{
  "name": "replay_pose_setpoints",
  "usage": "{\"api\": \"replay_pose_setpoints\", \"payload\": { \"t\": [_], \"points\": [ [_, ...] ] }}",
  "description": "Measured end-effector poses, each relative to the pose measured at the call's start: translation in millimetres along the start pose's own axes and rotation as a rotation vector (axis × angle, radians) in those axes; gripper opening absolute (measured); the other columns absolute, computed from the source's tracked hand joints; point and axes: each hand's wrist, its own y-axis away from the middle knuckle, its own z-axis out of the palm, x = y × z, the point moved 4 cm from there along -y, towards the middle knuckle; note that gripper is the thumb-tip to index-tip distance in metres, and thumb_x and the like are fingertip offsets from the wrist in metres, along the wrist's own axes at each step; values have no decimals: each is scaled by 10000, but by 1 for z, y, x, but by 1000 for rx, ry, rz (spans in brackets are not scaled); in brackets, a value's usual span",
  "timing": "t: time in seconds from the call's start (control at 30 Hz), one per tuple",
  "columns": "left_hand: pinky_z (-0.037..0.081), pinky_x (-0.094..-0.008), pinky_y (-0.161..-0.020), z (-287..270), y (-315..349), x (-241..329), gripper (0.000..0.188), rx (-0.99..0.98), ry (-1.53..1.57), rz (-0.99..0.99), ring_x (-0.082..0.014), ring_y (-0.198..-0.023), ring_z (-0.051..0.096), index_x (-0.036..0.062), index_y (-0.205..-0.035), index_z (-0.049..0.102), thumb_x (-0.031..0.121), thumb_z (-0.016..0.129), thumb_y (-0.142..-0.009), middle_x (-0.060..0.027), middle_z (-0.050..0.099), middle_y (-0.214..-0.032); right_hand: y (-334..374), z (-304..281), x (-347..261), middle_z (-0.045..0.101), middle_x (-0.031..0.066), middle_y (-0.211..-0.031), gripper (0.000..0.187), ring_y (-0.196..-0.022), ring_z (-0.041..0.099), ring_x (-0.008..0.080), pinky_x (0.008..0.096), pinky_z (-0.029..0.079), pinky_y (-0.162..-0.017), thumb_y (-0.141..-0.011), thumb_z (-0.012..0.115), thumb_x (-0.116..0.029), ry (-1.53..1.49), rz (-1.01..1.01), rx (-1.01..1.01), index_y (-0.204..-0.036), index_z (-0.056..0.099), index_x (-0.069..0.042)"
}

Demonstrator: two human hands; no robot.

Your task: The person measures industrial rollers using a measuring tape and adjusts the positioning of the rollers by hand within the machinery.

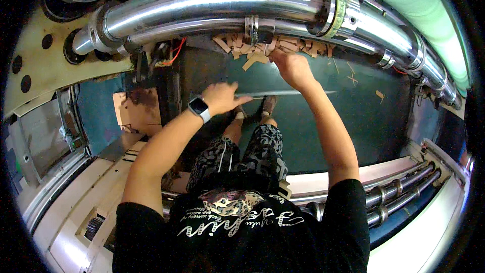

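My left hand, a watch on its wrist, hangs over the dark green floor with thumb and forefinger spread apart. By its fingertips begins a thin pale strip running rightward; I cannot tell whether the hand touches it or it lies lower down. My right hand reaches forward to just below the lower metal shaft, close to a clamp collar. Its fingers are curled, and whatever they grip is hidden. Brown cardboard scraps lie in a heap beyond the right fingertips.
A thick chrome roller with a yellowish ring spans the machine ahead. More shafts run behind me at the right. A stained cardboard sheet is at the left, near a red cable. Loose slivers lie on the floor.
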Motion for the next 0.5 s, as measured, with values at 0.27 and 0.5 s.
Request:
{"api": "replay_pose_setpoints", "payload": {
  "t": [0.27, 0.5],
  "points": [
    [400, -423, -852, 153, 72, -199, 834, -189, 234, -657, -341, -1036, 491, -9, -1258, 313, 671, 258, -778, -238, 466, -1160, -32, 4, 11, 582, 104, -723, 99, -679, 574, 293, 389, 443, -568, -760, 501, -157, 261, -9, -93, -803, 579, -113],
    [311, -516, -914, 194, 153, -239, 867, -333, 134, -969, -375, -1106, 423, 79, -1322, 258, 720, 145, -749, -225, 344, -1288, -25, -2, 9, 561, 63, -725, 244, -709, 547, 222, 364, 398, -657, -785, 519, -346, 447, -87, 338, -751, 547, -106]
  ]
}}
